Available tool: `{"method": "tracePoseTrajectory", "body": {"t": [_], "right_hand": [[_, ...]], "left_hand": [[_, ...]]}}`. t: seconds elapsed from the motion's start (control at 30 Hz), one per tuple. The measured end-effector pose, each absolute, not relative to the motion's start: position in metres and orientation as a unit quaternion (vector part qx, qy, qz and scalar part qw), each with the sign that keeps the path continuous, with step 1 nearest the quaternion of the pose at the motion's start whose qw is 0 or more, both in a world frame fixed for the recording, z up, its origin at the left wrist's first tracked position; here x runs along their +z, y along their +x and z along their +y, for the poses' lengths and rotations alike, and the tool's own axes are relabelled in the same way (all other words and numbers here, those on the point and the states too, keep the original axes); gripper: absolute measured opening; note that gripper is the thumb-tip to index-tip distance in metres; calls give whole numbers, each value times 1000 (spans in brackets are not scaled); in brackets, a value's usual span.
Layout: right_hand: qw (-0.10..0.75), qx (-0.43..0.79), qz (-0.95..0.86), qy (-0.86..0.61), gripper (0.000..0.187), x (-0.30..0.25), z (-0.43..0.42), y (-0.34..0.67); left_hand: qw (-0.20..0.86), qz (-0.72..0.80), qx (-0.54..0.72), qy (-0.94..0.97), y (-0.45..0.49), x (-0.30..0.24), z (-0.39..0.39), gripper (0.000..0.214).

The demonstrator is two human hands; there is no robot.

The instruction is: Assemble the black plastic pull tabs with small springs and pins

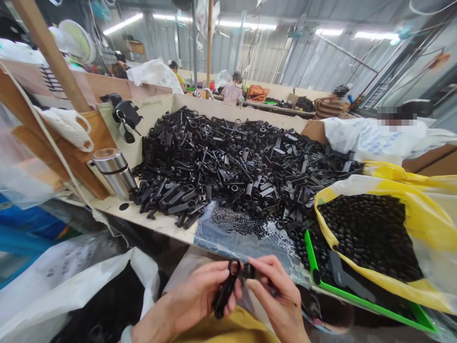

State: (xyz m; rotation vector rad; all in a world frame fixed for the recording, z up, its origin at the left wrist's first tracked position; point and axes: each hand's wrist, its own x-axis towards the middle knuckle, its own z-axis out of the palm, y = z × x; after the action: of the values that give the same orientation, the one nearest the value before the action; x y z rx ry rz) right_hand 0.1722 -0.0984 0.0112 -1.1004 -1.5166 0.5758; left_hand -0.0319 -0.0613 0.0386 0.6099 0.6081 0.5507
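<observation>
My left hand (194,297) is closed around a long black plastic part (224,290) with a ring at its top end. My right hand (276,297) pinches a small black round piece (249,271) against that ring. Both hands are low in the view, just in front of the table edge. Behind them lie a patch of small dark springs (233,221) and small silver pins (276,233) on a clear plastic sheet. A large heap of black plastic parts (232,166) covers the table beyond.
A yellow bag (424,224) of small black round pieces (371,228) sits in a green tray (360,299) at right. A steel flask (114,172) stands at left. White bags (71,286) hang below the table. Other people work at benches behind.
</observation>
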Motion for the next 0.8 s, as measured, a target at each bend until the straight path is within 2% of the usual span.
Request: {"method": "tracePoseTrajectory", "body": {"t": [0.17,0.3,0.4,0.53,0.73,0.8], "right_hand": [[578,320,-585,-471,33,10,-86,170],[568,345,-570,-483,31,8,-76,169],[562,338,-580,-484,28,5,-71,170],[545,305,-605,-495,24,3,-66,172],[538,248,-610,-526,9,0,-59,171],[533,241,-615,-529,9,1,-58,170]], "left_hand": [[850,324,279,307,-28,27,-53,49],[808,374,296,346,-17,23,-45,52],[781,397,290,385,-9,28,-38,46],[768,403,235,439,-4,34,-33,23],[748,427,166,481,-1,30,-30,30],[728,439,157,502,-2,31,-28,27]]}}
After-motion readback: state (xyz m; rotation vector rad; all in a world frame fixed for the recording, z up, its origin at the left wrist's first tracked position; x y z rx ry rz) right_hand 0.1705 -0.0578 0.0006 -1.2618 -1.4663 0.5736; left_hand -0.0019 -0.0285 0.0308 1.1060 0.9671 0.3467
